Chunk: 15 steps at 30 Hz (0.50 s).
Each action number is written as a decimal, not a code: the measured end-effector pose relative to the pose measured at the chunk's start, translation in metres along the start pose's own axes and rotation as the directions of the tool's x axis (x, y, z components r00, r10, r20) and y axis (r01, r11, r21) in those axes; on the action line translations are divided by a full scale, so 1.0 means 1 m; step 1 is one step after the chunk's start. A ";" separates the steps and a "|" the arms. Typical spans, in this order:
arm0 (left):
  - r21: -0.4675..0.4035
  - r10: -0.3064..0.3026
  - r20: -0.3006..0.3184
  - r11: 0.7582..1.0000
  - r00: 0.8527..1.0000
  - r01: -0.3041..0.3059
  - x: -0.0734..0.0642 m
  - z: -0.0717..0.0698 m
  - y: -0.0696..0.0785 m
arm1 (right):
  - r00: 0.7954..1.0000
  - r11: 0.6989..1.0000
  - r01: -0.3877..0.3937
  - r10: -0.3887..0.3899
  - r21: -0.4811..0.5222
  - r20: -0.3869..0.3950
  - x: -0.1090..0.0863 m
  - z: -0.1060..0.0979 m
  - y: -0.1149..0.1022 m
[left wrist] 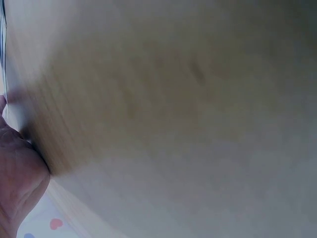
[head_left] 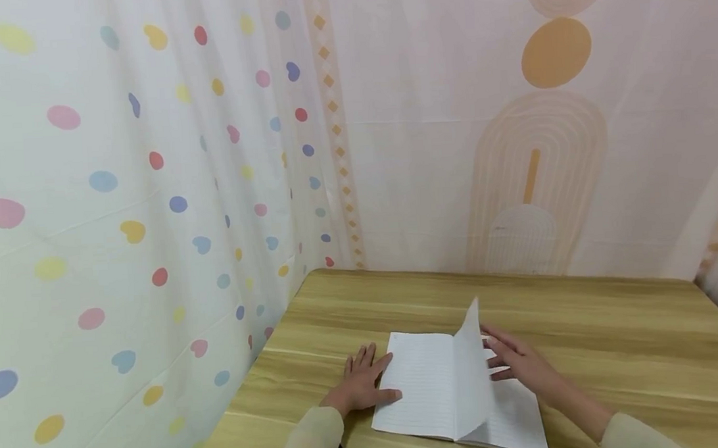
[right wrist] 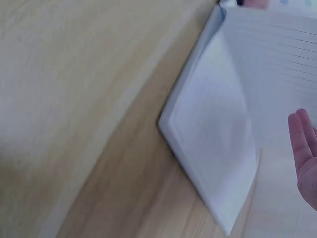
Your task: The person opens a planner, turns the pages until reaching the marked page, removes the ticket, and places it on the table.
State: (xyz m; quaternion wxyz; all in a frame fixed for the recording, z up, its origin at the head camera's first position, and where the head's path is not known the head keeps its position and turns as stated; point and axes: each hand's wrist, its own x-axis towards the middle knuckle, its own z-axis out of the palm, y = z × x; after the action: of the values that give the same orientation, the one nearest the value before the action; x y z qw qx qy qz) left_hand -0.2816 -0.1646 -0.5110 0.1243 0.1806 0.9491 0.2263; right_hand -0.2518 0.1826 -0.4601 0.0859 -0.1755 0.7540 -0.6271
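An open notebook [head_left: 418,390] with lined white pages lies on the wooden table. One page [head_left: 472,384] stands raised near its middle, curving up from the spine. My left hand [head_left: 360,386] rests at the notebook's left edge, fingers spread, the thumb over the left page. In the left wrist view only part of that hand [left wrist: 22,176] shows, at the left border. On the right side of the raised page is my right hand [head_left: 521,363], its fingers extended beside the sheet. The right wrist view shows straight fingers [right wrist: 298,134] near the lined paper; whether they touch it is unclear.
The wooden table [head_left: 615,346] extends around the notebook to a back edge. Behind it hangs a pale curtain [head_left: 411,180] with arch shapes, and a dotted curtain [head_left: 123,263] runs along the left side.
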 end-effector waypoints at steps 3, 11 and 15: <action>-0.027 -0.004 -0.005 1.000 1.000 0.004 0.000 0.001 0.000 | 0.993 0.995 0.076 -0.069 -0.063 0.099 0.001 0.012 -0.001; -0.199 -0.040 -0.080 0.980 0.996 0.024 0.004 0.002 0.002 | 0.914 0.663 0.374 -0.145 -0.648 0.379 -0.006 0.039 0.014; -0.210 -0.049 -0.094 0.977 0.994 0.028 0.006 0.002 0.001 | 0.884 0.556 0.427 -0.089 -0.713 0.459 -0.007 0.045 0.019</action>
State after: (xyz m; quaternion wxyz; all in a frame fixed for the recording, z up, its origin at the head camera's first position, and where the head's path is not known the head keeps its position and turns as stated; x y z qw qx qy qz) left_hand -0.2864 -0.1607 -0.5132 0.1000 0.1368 0.9284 0.3308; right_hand -0.2326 0.1467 -0.4881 0.0445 -0.4209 0.8873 -0.1831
